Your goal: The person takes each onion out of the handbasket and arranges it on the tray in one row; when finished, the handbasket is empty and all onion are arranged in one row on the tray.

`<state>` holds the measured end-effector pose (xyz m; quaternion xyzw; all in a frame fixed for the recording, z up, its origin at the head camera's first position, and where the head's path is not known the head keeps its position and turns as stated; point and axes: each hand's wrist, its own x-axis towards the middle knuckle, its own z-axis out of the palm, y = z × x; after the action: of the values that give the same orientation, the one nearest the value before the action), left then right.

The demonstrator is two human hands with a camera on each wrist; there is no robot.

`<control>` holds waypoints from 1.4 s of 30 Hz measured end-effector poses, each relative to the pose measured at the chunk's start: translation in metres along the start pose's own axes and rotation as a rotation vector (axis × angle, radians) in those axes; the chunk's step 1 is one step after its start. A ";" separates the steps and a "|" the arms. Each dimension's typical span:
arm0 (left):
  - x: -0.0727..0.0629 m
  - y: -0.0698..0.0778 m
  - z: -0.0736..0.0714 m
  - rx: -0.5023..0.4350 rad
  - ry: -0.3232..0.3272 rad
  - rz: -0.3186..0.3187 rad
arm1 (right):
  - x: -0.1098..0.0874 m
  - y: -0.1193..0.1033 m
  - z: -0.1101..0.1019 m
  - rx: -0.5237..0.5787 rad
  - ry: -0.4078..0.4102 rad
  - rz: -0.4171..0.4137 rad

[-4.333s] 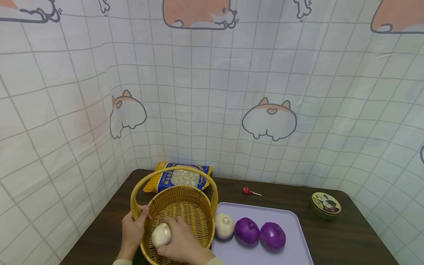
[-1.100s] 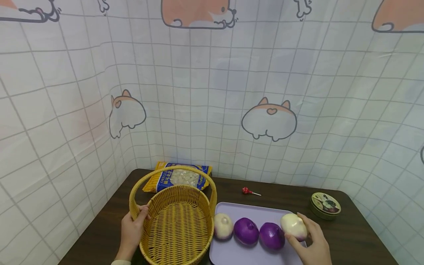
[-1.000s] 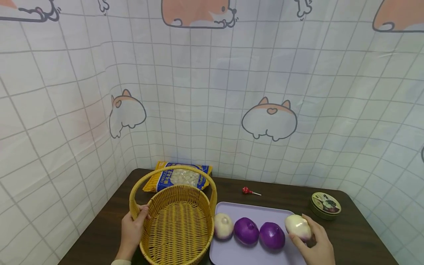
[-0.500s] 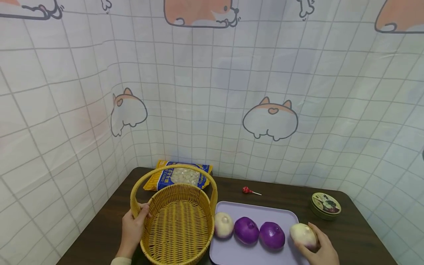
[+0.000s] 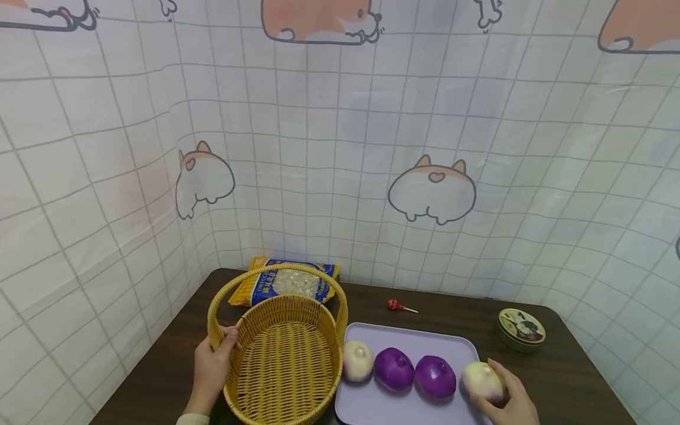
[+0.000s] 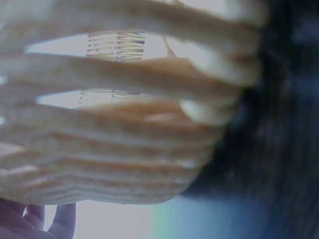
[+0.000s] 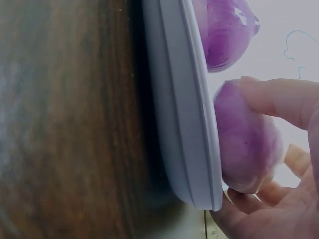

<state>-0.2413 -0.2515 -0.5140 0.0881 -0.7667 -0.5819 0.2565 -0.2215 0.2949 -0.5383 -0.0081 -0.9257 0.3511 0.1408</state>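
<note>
My left hand [image 5: 211, 363] grips the yellow wicker basket [image 5: 287, 366] where its arched handle meets the left rim; bare weave shows inside. In the left wrist view the basket wall [image 6: 114, 134] fills most of the frame, with fingertips at the lower left. At the right end of the lilac tray [image 5: 406, 410], my right hand [image 5: 512, 396] holds a white-and-purple onion [image 5: 481, 381] between thumb and fingers. The right wrist view shows this onion [image 7: 246, 139] against the tray's edge. Left of it, two purple onions [image 5: 394, 369] [image 5: 435, 377] and another whitish onion [image 5: 358, 361] stand in a row.
A yellow-and-blue pasta bag [image 5: 289, 282] lies behind the basket. A red lollipop [image 5: 394, 304] lies behind the tray, and a round green tin [image 5: 522, 329] stands at the back right. The dark wooden table [image 5: 366, 298] meets a grid-patterned curtain [image 5: 340, 177] at the back.
My right hand has carried the whitish onion from inside the basket to the tray's right end and lowered it there. My left hand keeps its grip on the basket.
</note>
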 end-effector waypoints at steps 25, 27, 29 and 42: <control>0.003 -0.004 -0.001 0.023 -0.029 -0.032 | 0.004 0.002 0.009 0.062 -0.158 0.070; 0.003 -0.005 -0.001 0.023 -0.026 -0.025 | 0.005 0.002 0.007 0.064 -0.182 0.102; 0.004 -0.004 0.000 0.027 -0.021 -0.019 | 0.005 0.001 0.006 0.073 -0.192 0.123; 0.001 -0.001 0.000 0.024 -0.008 -0.015 | 0.002 -0.001 0.007 0.114 -0.135 0.174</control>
<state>-0.2424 -0.2526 -0.5142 0.0945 -0.7738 -0.5751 0.2481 -0.2251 0.2897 -0.5417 -0.0564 -0.9074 0.4137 0.0473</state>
